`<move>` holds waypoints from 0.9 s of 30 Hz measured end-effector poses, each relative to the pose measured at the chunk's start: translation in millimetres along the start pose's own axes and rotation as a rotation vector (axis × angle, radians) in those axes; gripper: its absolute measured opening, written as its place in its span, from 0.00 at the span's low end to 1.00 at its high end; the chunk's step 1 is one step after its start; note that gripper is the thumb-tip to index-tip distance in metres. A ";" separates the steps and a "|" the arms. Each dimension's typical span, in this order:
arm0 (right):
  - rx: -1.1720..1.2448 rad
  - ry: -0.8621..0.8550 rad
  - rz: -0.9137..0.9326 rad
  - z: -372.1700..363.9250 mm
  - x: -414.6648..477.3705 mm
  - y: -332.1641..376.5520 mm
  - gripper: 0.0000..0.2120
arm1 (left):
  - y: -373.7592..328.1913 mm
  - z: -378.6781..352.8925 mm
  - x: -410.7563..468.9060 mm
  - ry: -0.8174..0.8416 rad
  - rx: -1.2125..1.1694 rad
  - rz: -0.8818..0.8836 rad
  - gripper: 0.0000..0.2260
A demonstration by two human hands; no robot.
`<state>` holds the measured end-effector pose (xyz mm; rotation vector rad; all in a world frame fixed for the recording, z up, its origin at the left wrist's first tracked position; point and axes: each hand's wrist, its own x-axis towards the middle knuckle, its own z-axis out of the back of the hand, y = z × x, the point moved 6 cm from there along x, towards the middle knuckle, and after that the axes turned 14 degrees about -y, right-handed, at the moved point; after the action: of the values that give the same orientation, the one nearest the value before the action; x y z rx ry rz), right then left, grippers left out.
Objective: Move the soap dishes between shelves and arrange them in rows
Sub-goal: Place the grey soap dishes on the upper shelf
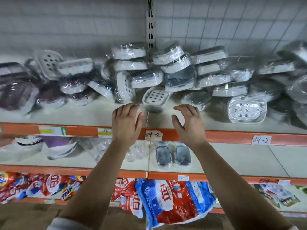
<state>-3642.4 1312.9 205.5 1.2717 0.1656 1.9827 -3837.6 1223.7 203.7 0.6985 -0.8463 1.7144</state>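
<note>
Soap dishes [149,70] in clear wrap lie in a loose heap on the upper shelf [83,112], above the handwritten "04-2" label [153,134] and spreading far to both sides of it. They are stacked, tilted and overlapping, with no row visible. Just below the label, on the lower shelf [232,160], two grey dishes [163,156] sit side by side, which looks like the start of a row. By that reading the job has barely begun and nearly the whole heap remains to be moved.

Directly above the label, at the front of the heap, a white dish [156,97] leans with its holed face up and towards the person. Its long axis runs roughly left to right, rising a little to the right.

The left hand [127,123] and right hand [189,125] flank this dish above the label, fingers loosely spread and holding nothing. The left fingertips are just beside its edge, though whether they touch is unclear.
</note>
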 end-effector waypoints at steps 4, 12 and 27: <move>-0.008 -0.003 -0.019 -29.7 17.6 7.5 0.15 | 22.4 -15.1 18.0 0.020 -0.024 -0.015 0.20; -0.026 0.022 0.040 -72.0 74.3 28.5 0.23 | 40.2 -29.6 26.0 -0.028 -0.098 -0.043 0.18; -0.249 0.033 0.058 -108.4 115.7 29.0 0.23 | 44.1 -28.8 19.9 -0.058 -0.097 -0.018 0.16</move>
<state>-3771.7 1398.5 249.5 1.0946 -0.1005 2.0026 -3886.9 1249.3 193.9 0.6912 -0.9542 1.6322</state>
